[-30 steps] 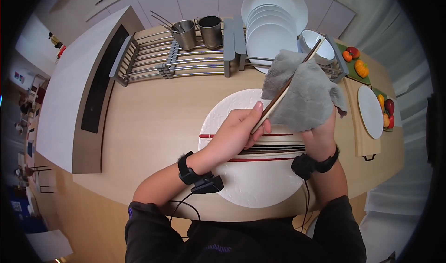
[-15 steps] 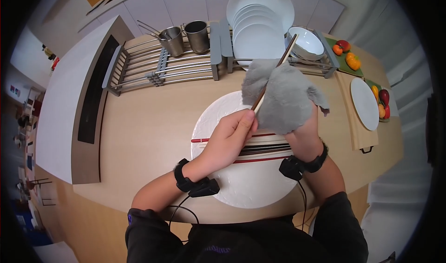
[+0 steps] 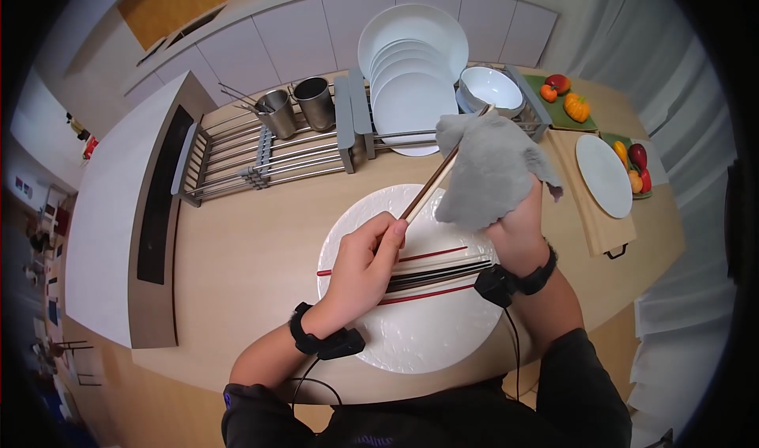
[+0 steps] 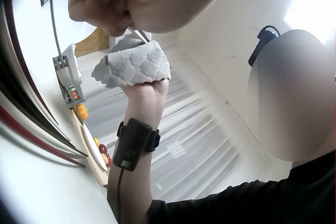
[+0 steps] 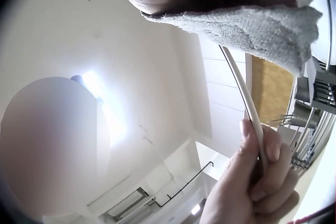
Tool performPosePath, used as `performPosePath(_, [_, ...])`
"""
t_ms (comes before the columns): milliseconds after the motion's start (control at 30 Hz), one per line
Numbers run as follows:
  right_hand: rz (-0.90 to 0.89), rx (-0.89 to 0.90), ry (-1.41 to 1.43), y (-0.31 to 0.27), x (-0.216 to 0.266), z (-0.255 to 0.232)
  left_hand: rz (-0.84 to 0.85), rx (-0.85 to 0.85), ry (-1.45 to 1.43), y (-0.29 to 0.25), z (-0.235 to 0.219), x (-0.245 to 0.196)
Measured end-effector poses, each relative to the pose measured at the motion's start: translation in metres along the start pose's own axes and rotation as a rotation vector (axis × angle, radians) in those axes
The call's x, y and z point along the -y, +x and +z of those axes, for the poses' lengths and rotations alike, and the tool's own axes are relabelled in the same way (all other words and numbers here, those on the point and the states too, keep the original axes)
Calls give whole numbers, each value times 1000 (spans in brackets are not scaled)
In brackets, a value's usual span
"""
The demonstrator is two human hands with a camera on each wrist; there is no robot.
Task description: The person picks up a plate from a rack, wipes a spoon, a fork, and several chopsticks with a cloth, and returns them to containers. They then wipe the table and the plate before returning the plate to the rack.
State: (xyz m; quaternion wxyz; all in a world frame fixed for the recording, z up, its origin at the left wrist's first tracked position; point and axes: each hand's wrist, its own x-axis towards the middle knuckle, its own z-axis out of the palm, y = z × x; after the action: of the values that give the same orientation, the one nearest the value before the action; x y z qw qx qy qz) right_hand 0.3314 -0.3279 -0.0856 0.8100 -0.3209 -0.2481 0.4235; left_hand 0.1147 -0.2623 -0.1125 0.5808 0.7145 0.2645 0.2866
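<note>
My left hand (image 3: 362, 268) pinches a pair of chopsticks (image 3: 428, 190), one dark brown and one pale, near their lower end. They slant up to the right, into a grey cloth (image 3: 494, 171). That cloth covers my right hand (image 3: 518, 233), which holds it around the upper part of the chopsticks; most of its fingers are hidden. The right wrist view shows a pale chopstick (image 5: 242, 85) running from the cloth (image 5: 252, 32) to the left fingers. Below both hands, a large white plate (image 3: 431, 345) carries several red, black, brown and pale chopsticks (image 3: 443, 272).
A dish rack (image 3: 229, 163) stands behind the plate with metal cups (image 3: 315, 104), upright white plates (image 3: 411, 108) and white bowls (image 3: 492, 90). At the right are a wooden board (image 3: 609, 230) with an oval plate (image 3: 603, 177), and toy vegetables (image 3: 577, 108). A white box-like unit (image 3: 118, 234) stands left.
The left hand has drawn down and left with the chopsticks, away from the cloth. Less of their upper end shows past the cloth. The head view has tilted upward.
</note>
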Motion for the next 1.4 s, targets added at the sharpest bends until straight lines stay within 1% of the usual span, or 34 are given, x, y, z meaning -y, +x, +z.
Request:
performPosePath(33, [-5, -22, 2, 1, 4, 2, -1, -12, 23, 0, -1, -1])
performPosePath(133, [-65, 57, 107, 8, 3, -9, -24, -17, 49, 1, -7, -10])
performPosePath(233, [52, 97, 255, -2, 13, 4, -25, -34, -54, 1, -8, -9])
performPosePath(333, [-23, 152, -2, -11, -3, -3, 6, -19, -34, 1, -10, -8])
performPosePath(433, [139, 108, 53, -20, -33, -9, -22, -22, -109, 1, -8, -12])
performPosePath(467, [178, 94, -15, -26, -36, -7, -28, -21, -125, 1, -9, -13])
performPosePath(533, [231, 104, -104, -32, -24, -6, -43, -13, -155, 1, -11, -14])
performPosePath(567, [255, 107, -149, -34, -18, -5, -30, 1, -115, 1, -13, -16])
performPosePath(633, [126, 148, -85, -32, -7, -13, 0, 28, -43, -2, -13, -23])
performPosePath(700, [45, 111, 11, -25, 16, -9, 3, 51, -13, -5, -12, -25])
performPosePath(733, [-124, 184, -178, -25, 25, 2, 5, 61, 2, -7, -12, -26])
performPosePath(800, [-36, 76, -107, -19, 29, 11, 15, 57, 20, -8, -11, -29])
performPosePath(900, [-49, 172, -222, -13, 6, -1, 20, 21, -9, -8, -8, -25])
performPosePath(933, [-7, 219, -178, -12, -9, -13, 19, 11, -25, -8, -8, -24])
performPosePath(967, [34, 267, -134, -14, -16, -14, 10, 3, -25, -8, -9, -27])
performPosePath(1000, [218, 314, 170, -19, -23, -12, 4, -7, -25, -8, -10, -33])
performPosePath(1067, [111, 304, -171, -32, -35, -4, -6, -14, -36, -6, -12, -38])
performPosePath(1133, [154, 319, -249, -38, -28, 0, -22, -12, -69, -6, -12, -37])
performPosePath(1233, [219, 208, -141, -39, -23, -9, 20, 15, -39, -8, -11, -44])
performPosePath(1300, [230, 162, -25, -36, -18, -22, -87, 125, -140, -12, -14, -50])
performPosePath(1333, [197, 145, -15, -35, -14, -26, -140, 179, -190, -13, -15, -51])
performPosePath(1367, [165, 127, -6, -34, -8, -28, -141, 222, -195, -14, -18, -50])
performPosePath(1400, [100, 111, -55, -36, 8, -18, -141, 265, -201, -15, -20, -48])
